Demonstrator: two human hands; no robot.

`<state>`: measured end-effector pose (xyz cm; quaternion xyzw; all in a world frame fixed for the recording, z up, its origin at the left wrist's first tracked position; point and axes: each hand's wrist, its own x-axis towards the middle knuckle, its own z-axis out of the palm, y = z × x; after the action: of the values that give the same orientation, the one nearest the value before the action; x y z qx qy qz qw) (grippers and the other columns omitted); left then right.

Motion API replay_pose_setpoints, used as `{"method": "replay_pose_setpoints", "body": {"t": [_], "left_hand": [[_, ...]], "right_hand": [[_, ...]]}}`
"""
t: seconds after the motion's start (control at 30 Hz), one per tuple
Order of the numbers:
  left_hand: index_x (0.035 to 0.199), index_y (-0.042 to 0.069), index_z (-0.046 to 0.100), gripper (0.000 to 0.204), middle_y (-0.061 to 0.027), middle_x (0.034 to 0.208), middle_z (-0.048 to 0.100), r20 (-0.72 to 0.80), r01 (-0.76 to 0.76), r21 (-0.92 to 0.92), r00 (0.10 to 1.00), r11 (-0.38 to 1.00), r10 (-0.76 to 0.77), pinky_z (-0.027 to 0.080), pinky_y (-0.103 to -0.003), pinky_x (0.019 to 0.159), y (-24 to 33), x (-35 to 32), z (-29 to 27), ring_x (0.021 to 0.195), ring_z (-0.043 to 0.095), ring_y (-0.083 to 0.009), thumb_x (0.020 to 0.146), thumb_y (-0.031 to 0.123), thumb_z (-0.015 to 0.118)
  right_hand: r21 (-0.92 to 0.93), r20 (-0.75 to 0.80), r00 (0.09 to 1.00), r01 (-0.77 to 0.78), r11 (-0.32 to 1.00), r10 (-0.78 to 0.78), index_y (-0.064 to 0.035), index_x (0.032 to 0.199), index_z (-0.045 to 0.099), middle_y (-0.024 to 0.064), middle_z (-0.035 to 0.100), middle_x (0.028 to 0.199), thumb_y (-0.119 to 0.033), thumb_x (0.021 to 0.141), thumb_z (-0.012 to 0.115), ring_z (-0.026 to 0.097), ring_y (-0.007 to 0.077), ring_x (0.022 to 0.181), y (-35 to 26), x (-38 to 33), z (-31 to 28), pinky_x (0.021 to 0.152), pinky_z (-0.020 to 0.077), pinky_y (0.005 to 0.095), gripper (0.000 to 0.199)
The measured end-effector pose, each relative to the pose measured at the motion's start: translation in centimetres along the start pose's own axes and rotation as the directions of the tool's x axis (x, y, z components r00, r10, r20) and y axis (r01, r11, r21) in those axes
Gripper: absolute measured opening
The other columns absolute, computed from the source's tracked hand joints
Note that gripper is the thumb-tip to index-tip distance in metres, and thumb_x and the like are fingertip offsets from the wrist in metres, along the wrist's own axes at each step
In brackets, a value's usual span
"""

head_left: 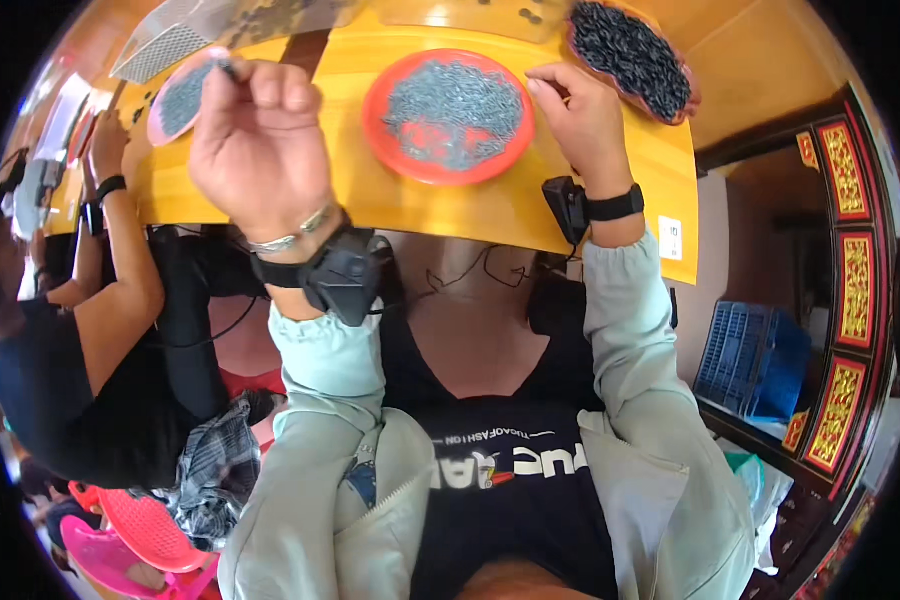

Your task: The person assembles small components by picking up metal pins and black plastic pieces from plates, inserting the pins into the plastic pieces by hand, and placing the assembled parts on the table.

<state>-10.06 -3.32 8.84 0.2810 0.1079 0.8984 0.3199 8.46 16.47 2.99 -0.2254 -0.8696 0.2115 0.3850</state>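
- Left hand (260,150) pinches a small dark piece (228,70), fingers curled; I judge a loose grip could drop it.
- Right hand (585,115): fingertips nearly meet; I can't tell their hold. Brushing the adjacent red plate (374,135) could scatter its metal pieces (450,95).

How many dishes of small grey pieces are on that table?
2: the round red plate, centre, and the pink dish at left, partly behind the left hand. More could be hidden there.
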Motion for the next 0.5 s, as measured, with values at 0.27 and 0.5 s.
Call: {"method": "replay_pose_setpoints", "body": {"t": [0.27,0.5], "left_hand": [[0.098,-0.003,0.053,0.020,-0.0072,0.079,0.055,0.048,0.045,-0.024,0.998,0.999,-0.044,0.038,-0.031,0.061,0.0,0.7,-1.5,0.067,0.046,-0.0182,0.089,0.014,0.045],[0.090,-0.003,0.055,0.019,-0.0090,0.072,0.052,0.027,0.106,0.025,0.994,0.994,-0.106,0.037,-0.031,0.061,-2.3,0.2,-0.5,0.066,0.045,-0.0193,0.089,0.014,0.046]], "right_hand": [[-0.105,0.012,0.998,-0.053,0.993,0.055,-0.0018,0.090,0.064,0.0067,0.064,0.073,-0.015,0.080,0.062,0.058,0.0105,0.064,3.3,-0.2,-3.3,0.060,0.0452,0.0236,0.017],[-0.233,0.143,0.962,-0.197,0.953,0.233,-0.0020,0.092,0.063,0.0071,0.064,0.073,-0.017,0.080,0.061,0.060,0.0128,0.066,5.0,-1.4,-8.4,0.061,0.0451,0.0254,0.019]]}}
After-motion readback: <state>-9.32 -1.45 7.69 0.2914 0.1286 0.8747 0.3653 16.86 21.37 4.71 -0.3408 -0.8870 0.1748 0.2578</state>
